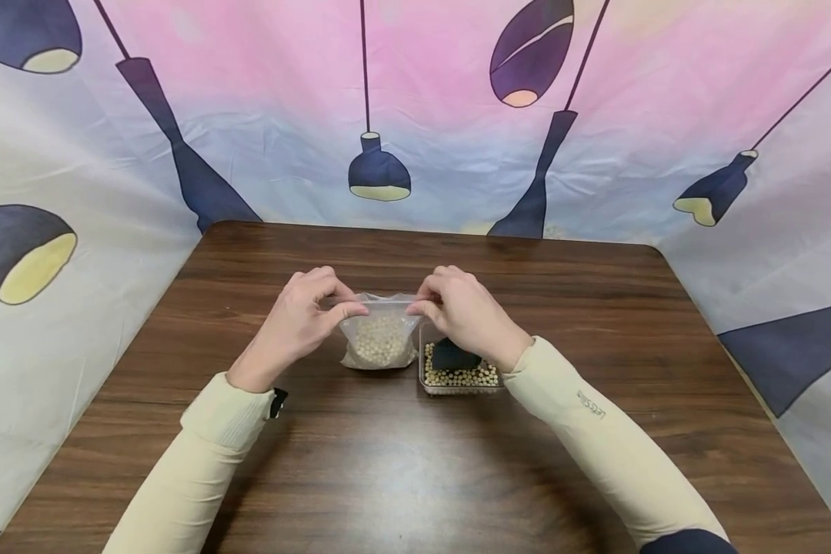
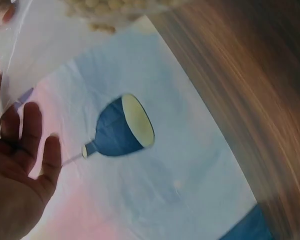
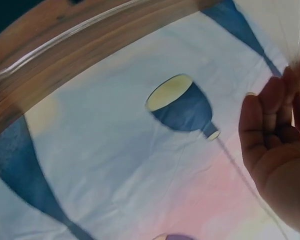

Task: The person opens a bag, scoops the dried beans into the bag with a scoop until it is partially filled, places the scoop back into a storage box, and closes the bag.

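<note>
A clear zip bag (image 1: 379,338) partly filled with pale round beans or beads stands upright on the table. My left hand (image 1: 305,312) pinches the left end of its top edge between thumb and fingers. At the opposite end of that edge, my right hand (image 1: 467,312) pinches the plastic the same way, so the top is stretched between both. In the left wrist view, the bag's filled bottom (image 2: 115,7) shows at the upper edge. The right wrist view catches the curled fingers (image 3: 272,100) of my right hand beside the clear plastic.
Just right of the bag, partly under my right hand, sits a clear plastic box (image 1: 460,391) of similar pale balls. A dark object (image 1: 453,355) lies on top of them. The brown wooden table (image 1: 318,477) ends at a lamp-patterned cloth backdrop (image 1: 284,154).
</note>
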`<state>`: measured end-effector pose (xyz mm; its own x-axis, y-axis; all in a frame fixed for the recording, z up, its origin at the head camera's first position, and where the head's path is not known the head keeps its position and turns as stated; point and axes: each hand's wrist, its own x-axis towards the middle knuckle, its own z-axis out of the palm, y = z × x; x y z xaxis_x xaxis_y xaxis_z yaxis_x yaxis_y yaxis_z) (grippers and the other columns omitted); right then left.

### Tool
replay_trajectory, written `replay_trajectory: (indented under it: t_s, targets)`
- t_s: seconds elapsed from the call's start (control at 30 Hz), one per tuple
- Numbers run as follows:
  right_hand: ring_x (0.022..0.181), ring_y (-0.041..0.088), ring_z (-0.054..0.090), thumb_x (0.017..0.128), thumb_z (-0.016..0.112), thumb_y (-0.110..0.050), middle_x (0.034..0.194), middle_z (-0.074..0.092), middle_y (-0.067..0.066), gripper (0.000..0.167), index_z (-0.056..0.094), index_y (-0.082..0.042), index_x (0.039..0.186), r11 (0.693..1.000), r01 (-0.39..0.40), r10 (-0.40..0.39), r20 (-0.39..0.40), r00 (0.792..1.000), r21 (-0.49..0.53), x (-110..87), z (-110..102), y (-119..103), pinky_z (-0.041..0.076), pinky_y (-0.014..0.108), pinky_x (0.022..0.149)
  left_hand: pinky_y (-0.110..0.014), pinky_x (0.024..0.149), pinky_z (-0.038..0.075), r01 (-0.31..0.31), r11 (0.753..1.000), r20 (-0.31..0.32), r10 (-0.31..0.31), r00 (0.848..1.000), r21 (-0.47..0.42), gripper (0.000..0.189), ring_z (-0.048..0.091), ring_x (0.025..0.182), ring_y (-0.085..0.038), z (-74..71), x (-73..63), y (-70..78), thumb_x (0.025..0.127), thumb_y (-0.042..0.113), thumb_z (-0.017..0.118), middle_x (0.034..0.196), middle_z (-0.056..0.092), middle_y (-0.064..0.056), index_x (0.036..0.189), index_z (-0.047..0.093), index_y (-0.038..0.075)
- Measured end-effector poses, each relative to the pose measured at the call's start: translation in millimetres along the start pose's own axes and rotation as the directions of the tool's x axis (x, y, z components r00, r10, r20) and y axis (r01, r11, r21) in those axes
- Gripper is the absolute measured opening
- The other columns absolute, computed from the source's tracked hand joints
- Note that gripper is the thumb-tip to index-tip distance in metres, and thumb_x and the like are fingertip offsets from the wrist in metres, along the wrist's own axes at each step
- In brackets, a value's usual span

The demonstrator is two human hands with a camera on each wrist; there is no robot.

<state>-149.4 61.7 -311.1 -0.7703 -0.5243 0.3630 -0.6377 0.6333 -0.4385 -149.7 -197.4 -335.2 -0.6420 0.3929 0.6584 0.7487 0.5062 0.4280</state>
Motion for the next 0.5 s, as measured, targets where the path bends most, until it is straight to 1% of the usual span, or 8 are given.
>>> replay_trajectory:
  t_s: [0.07, 0.1, 0.2, 0.3, 0.4, 0.47, 0.5]
  targets:
    - [0.069, 0.012, 0.047, 0.087, 0.073, -0.029, 0.076, 0.055, -0.008, 0.019, 0.064, -0.016, 0.076, 1.000, -0.017, 0.017, 0.008, 1.000, -0.004, -2.6, -2.8, 3.5, 0.042, 0.028, 0.060, -0.031, 0.069, 0.034, 0.024, 0.999, 0.003, -0.024, 1.000, -0.021, 0.024, 0.049, 0.059, -0.005, -2.8, -1.9, -1.9, 0.067, 0.011, 0.088, 0.068, 0.054, 0.011, 0.072, 0.065, 0.016]
    - [0.068, 0.012, 0.047, 0.088, 0.073, -0.027, 0.076, 0.054, -0.007, 0.020, 0.062, -0.016, 0.074, 1.000, -0.019, 0.019, 0.003, 1.000, -0.015, -3.2, -2.8, 4.6, 0.041, 0.029, 0.060, -0.031, 0.069, 0.034, 0.026, 0.999, 0.000, -0.026, 1.000, -0.027, 0.026, 0.049, 0.058, -0.005, -4.0, -2.7, -3.2, 0.066, 0.010, 0.088, 0.068, 0.054, 0.011, 0.070, 0.063, 0.016]
    - [0.069, 0.013, 0.047, 0.088, 0.073, -0.020, 0.075, 0.054, -0.007, 0.025, 0.056, -0.014, 0.070, 0.999, 0.007, -0.008, -0.018, 1.000, -0.037, -3.6, -1.1, 6.1, 0.041, 0.029, 0.061, -0.033, 0.069, 0.035, 0.009, 1.000, -0.015, -0.009, 1.000, -0.028, 0.029, 0.049, 0.056, -0.004, -5.2, -4.0, -5.6, 0.066, 0.008, 0.088, 0.067, 0.055, 0.010, 0.067, 0.060, 0.016]
    - [0.070, 0.013, 0.046, 0.088, 0.074, -0.019, 0.074, 0.053, -0.007, 0.025, 0.056, -0.015, 0.070, 0.998, 0.031, -0.033, -0.040, 0.999, -0.062, -3.9, 0.6, 7.5, 0.040, 0.028, 0.063, -0.031, 0.068, 0.033, -0.002, 1.000, -0.035, 0.002, 0.999, -0.001, 0.027, 0.046, 0.056, -0.005, -3.5, -4.2, -6.3, 0.067, 0.009, 0.087, 0.065, 0.053, 0.010, 0.068, 0.061, 0.015]
    - [0.074, 0.013, 0.046, 0.086, 0.073, -0.030, 0.078, 0.054, -0.007, 0.020, 0.063, -0.015, 0.078, 0.999, 0.020, -0.021, -0.019, 1.000, -0.042, -5.4, -1.0, 9.6, 0.041, 0.029, 0.067, -0.024, 0.066, 0.036, 0.044, 0.998, -0.020, -0.045, 0.999, -0.037, 0.022, 0.048, 0.059, -0.006, -2.3, -5.0, -5.8, 0.068, 0.009, 0.087, 0.067, 0.052, 0.007, 0.075, 0.066, 0.013]
    - [0.080, 0.014, 0.048, 0.086, 0.072, -0.036, 0.085, 0.056, -0.007, 0.022, 0.066, -0.015, 0.087, 0.999, -0.004, 0.004, 0.012, 1.000, -0.035, -5.9, -1.4, 9.6, 0.041, 0.032, 0.072, -0.020, 0.063, 0.038, 0.094, 0.993, 0.001, -0.094, 0.996, -0.065, 0.024, 0.050, 0.062, -0.009, -2.3, -6.0, -5.5, 0.068, 0.010, 0.088, 0.070, 0.053, 0.004, 0.084, 0.069, 0.012]
    - [0.084, 0.014, 0.049, 0.086, 0.072, -0.039, 0.089, 0.057, -0.006, 0.026, 0.067, -0.014, 0.093, 0.999, -0.016, 0.017, 0.031, 0.999, -0.036, -5.9, -1.2, 9.4, 0.041, 0.034, 0.076, -0.019, 0.062, 0.040, 0.121, 0.989, 0.014, -0.120, 0.993, -0.081, 0.027, 0.052, 0.065, -0.010, -2.4, -6.5, -5.2, 0.068, 0.011, 0.088, 0.073, 0.054, 0.003, 0.088, 0.070, 0.012]
